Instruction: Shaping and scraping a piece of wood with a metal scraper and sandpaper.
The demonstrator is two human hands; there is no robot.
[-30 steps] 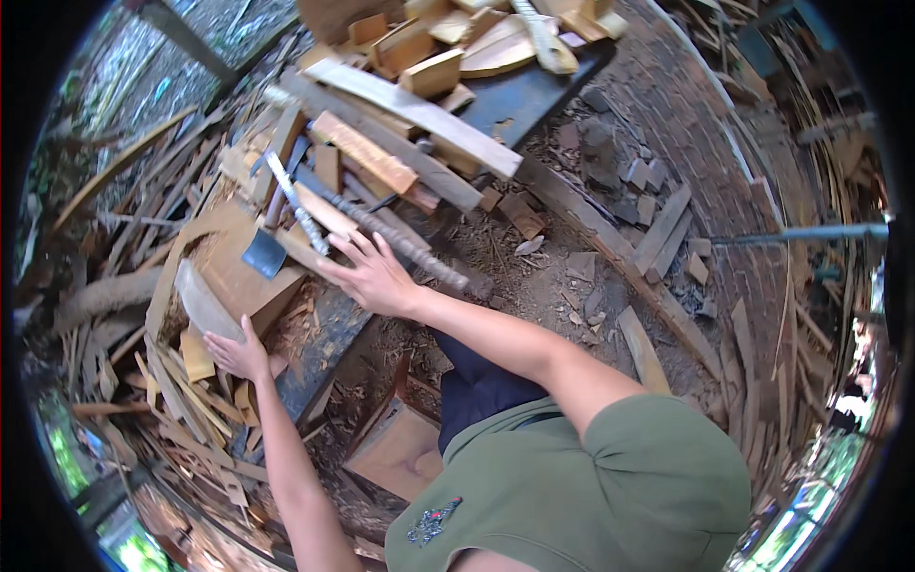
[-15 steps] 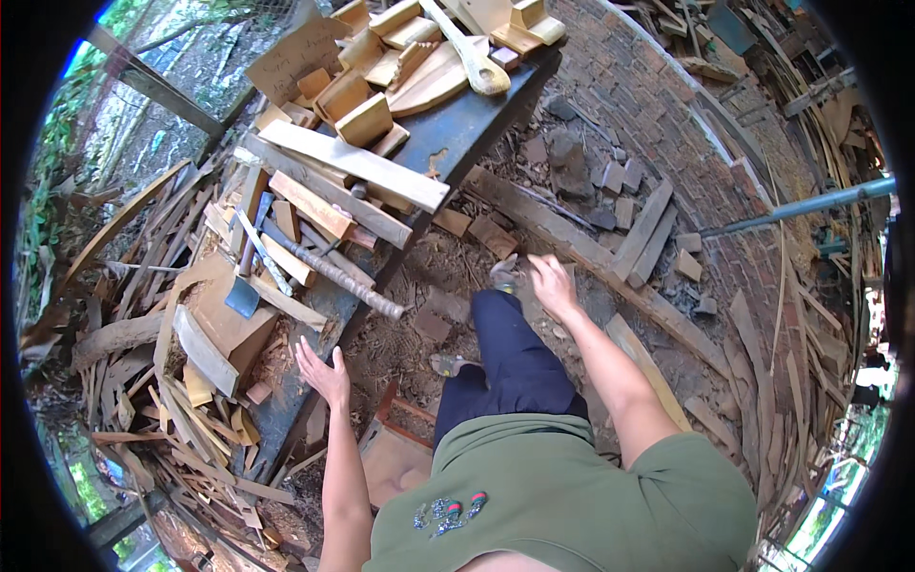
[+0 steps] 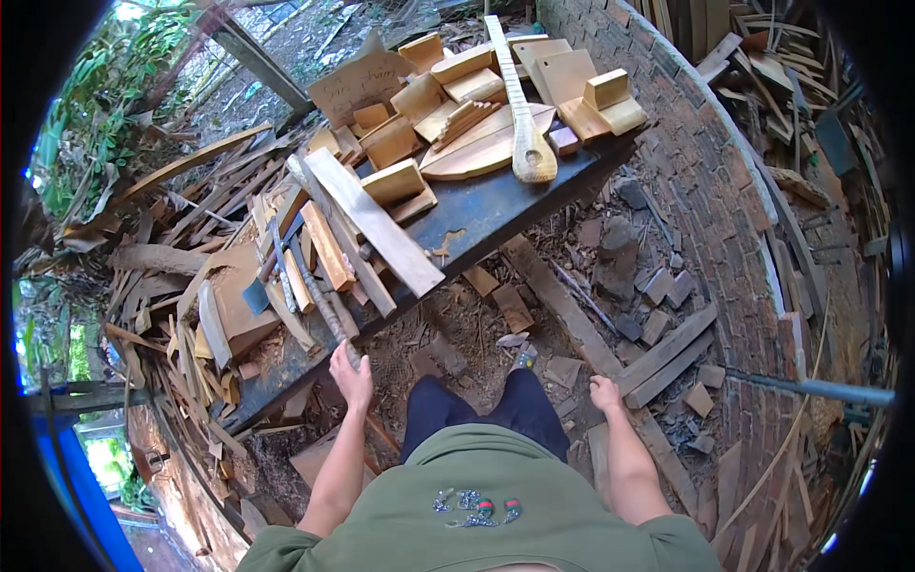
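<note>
My left hand is at the near end of a rough, bark-covered stick, its fingers and thumb on either side of the tip. The stick lies across the front of a dark blue workbench, among several wooden battens. To the right, my right hand hangs over the ground with curled fingers and nothing visible in it. A long pale board lies on the bench beyond the stick. Farther back rests a small long-necked wooden instrument with a round sound hole.
Carved wooden pieces and a cardboard sign crowd the bench's far part. Scrap wood piles up at the left. On the right are loose planks, brick pieces, a brick surface and a blue-grey pipe.
My left hand has gone from open beside the bench to the stick's end. My right hand has lowered, fingers curling. The view has shifted, showing more of the bench's far part.
</note>
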